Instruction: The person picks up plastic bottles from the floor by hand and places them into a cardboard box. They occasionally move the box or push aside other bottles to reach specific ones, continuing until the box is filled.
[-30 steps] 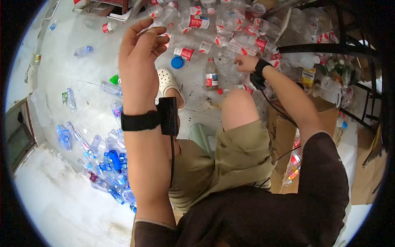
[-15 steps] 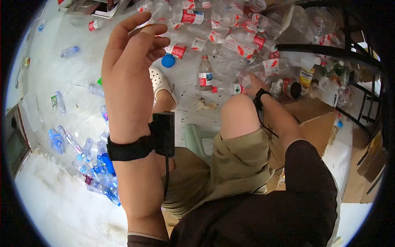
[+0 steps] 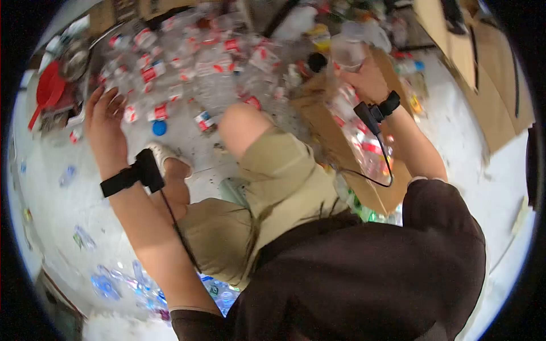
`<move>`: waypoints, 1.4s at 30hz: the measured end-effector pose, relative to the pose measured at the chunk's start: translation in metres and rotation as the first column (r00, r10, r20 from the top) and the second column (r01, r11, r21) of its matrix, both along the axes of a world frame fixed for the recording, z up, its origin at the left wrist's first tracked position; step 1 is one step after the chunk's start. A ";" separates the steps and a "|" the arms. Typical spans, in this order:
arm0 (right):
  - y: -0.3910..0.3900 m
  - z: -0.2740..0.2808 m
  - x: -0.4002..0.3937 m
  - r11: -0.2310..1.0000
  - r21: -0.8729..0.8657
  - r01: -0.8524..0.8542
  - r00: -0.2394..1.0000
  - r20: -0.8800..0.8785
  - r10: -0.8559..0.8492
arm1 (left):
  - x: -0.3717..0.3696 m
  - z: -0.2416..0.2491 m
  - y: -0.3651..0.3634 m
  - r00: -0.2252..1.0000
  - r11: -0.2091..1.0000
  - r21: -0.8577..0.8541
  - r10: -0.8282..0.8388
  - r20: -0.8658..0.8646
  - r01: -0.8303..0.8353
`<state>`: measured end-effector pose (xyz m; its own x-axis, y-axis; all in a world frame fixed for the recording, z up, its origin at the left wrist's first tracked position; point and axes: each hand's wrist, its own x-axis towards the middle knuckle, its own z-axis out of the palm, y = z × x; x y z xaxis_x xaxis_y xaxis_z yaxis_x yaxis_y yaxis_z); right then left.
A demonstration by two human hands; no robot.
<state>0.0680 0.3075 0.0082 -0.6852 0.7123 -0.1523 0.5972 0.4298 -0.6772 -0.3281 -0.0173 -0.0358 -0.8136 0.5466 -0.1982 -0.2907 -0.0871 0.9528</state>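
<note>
"Hands?"

"Left hand (image 3: 108, 128): released, fingers loosely curled, well left of the cardboard box (image 3: 318, 126). Right hand (image 3: 369, 82): at the box's far end, by a clear container (image 3: 348, 54). Blurred; can't tell if it's gripped."

"Where's that container?"

"Just over the box's far end, beside the fingers."

"Handling?"

"My guess: very light, thin-walled, dents easily, slick, unlikely to shatter. Take it round the body, lightly; a hard squeeze would buckle it."

"Materials?"

"Box: brown board, flat panels, stiffish, long opening. Labelled bottles (image 3: 369, 149) inside: clear, glossy, rounded, red on the labels. Bottle pile (image 3: 213, 67) left of the box: see-through plastic, red-and-white labels. Blue round thing (image 3: 159, 128) farther left, smooth-looking. Floor (image 3: 57, 153) around it: pale, hard-looking, scuffed."
</note>
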 end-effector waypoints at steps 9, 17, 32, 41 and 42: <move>-0.013 -0.018 0.235 0.817 -0.205 0.539 0.681 -0.465 -0.566 | 0.022 0.002 -0.006 0.993 0.992 -0.049 0.114 0.019 -0.113; 0.002 -0.066 0.266 0.713 0.541 0.446 0.616 0.392 -0.683 | 0.032 0.004 -0.002 0.997 0.992 -0.096 0.076 -0.027 -0.078; -0.039 -0.059 0.119 0.865 -0.236 0.444 0.877 -0.086 -0.473 | 0.027 0.011 0.000 0.979 0.984 -0.176 -0.009 -0.204 -0.028; -0.023 -0.094 -0.081 0.766 -0.643 -0.017 0.990 0.099 0.105 | 0.023 0.014 0.010 0.992 0.988 -0.094 0.118 -0.052 -0.123; -0.009 -0.114 -0.100 0.757 -0.651 -0.055 0.961 0.171 0.217 | 0.023 0.014 0.012 0.989 0.985 -0.098 0.135 -0.053 -0.140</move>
<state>-0.0318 0.2980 -0.1058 -0.6565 0.2964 -0.6937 0.7338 0.0379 -0.6783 -0.3053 -0.0056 -0.0218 -0.8890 0.4081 -0.2079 -0.2386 -0.0254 0.9708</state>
